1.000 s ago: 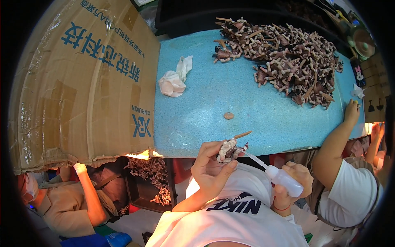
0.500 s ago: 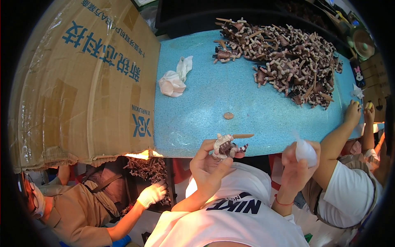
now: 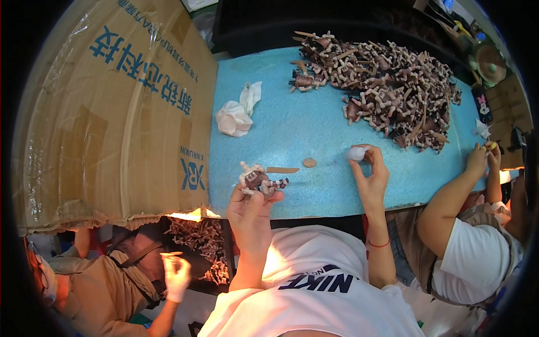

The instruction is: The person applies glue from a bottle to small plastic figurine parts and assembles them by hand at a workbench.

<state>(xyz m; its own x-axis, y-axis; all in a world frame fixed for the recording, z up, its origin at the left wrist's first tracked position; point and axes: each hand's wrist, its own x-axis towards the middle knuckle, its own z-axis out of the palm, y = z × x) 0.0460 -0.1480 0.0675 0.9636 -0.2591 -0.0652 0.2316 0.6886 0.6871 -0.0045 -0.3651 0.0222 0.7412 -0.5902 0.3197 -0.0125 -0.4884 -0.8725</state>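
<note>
Over the near left part of the table my left hand point(image 3: 251, 216) is closed on a small toy figurine point(image 3: 256, 181), brown and cream with a striped leg. A flat tan blade-like piece point(image 3: 282, 170) sticks out from the figurine to the right. My right hand point(image 3: 371, 174), raised over the table's near edge, pinches a small white rounded squeeze bottle point(image 3: 355, 154); its tip cannot be made out now. Between the two hands a tan oval piece point(image 3: 309, 162) lies on the blue tabletop point(image 3: 292, 123).
A big pile of similar figurines point(image 3: 393, 90) covers the table's far right. Crumpled white tissue point(image 3: 236, 115) lies far left, beside a tall cardboard box point(image 3: 112, 140). Co-workers sit on both sides; the left one's gloved hand point(image 3: 177, 275) is near a bin of figurines point(image 3: 199, 241).
My left hand has moved left and up with the figurine. My right hand has moved left and forward over the table with the white bottle. The left co-worker's hand has drawn back from the bin.
</note>
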